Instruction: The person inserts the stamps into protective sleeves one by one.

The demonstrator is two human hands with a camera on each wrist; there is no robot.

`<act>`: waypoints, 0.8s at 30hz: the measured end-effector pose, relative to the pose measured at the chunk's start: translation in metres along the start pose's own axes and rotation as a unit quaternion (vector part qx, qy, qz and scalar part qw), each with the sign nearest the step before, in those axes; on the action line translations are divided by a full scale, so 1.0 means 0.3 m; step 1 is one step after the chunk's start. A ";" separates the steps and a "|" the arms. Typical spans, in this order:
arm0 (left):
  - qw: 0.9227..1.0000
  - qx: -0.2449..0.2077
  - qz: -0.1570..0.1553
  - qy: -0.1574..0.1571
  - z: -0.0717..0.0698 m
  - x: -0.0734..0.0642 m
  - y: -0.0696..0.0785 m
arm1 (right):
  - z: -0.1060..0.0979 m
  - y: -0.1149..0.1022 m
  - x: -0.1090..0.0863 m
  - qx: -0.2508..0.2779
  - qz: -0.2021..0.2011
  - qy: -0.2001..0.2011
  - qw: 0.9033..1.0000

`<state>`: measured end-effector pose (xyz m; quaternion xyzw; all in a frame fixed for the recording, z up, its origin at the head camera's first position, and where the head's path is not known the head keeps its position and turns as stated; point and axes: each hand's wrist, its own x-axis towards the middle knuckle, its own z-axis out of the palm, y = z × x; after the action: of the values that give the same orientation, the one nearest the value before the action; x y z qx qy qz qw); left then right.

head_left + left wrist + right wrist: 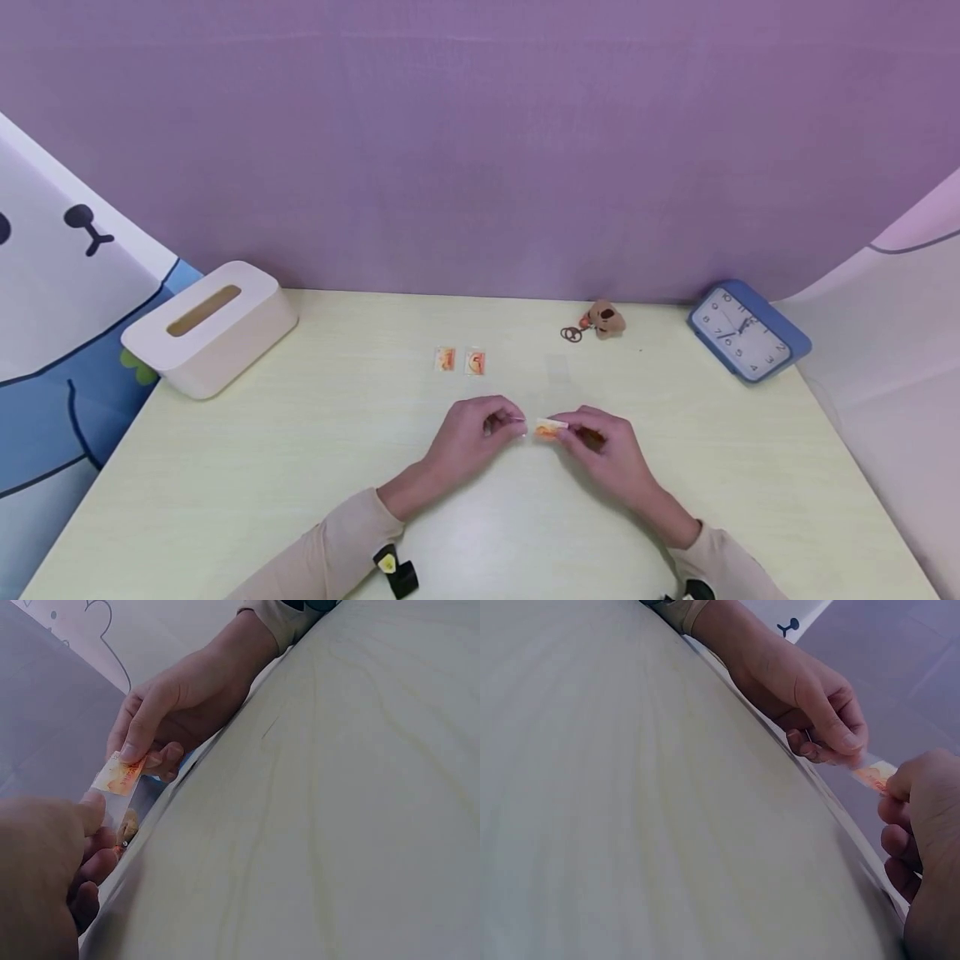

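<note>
Between my two hands, a small stamp-like paper [549, 429] with an orange and white print is held up just above the table. My right hand [611, 458] pinches its right end between thumb and forefinger. My left hand [468, 437] pinches a small clear plastic sleeve [114, 808], which reaches to the printed paper in the left wrist view. Whether the paper lies inside the sleeve or against its edge I cannot tell. Farther back lie two similar orange printed papers, a left one [446, 359] and a right one [475, 362], each apparently in a clear sleeve.
Behind my right hand another clear sleeve [557, 368] lies flat on the pale table [337, 400]. A brown animal-head keychain [606, 319] sits at the back. A white tissue box [213, 329] stands at the left, a blue clock [748, 331] at the right.
</note>
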<state>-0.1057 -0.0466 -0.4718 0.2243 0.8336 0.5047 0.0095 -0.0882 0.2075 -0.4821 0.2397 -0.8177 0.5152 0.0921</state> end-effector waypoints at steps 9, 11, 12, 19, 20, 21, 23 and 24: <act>0.998 0.049 -0.012 -0.031 -0.006 -0.007 -0.007 | 0.003 -0.003 0.010 0.023 -0.024 0.020 0.999; 0.996 0.083 0.001 -0.031 -0.005 -0.008 -0.006 | 0.002 -0.003 0.012 0.028 -0.022 0.021 0.999; 0.995 0.096 0.008 -0.030 -0.005 -0.008 -0.006 | 0.002 -0.003 0.012 0.029 -0.020 0.020 0.999; 0.991 0.128 0.040 -0.019 -0.004 -0.012 0.001 | -0.001 0.001 0.006 0.041 -0.011 0.001 0.999; 0.991 0.127 0.041 -0.019 -0.004 -0.012 0.001 | -0.001 0.001 0.005 0.044 -0.012 -0.002 0.999; 0.991 0.126 0.042 -0.020 -0.003 -0.013 0.001 | -0.001 0.002 0.005 0.047 -0.013 -0.005 0.999; 0.991 0.125 0.043 -0.024 -0.003 -0.014 0.003 | 0.000 0.001 0.004 0.051 -0.017 -0.010 0.998; 0.991 0.124 0.044 -0.027 -0.004 -0.014 0.004 | 0.000 0.000 0.003 0.053 -0.018 -0.011 0.998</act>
<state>-0.1017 -0.0487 -0.4712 0.2741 0.8785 0.3908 -0.0183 -0.0891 0.2073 -0.4818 0.2650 -0.7859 0.5530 0.0795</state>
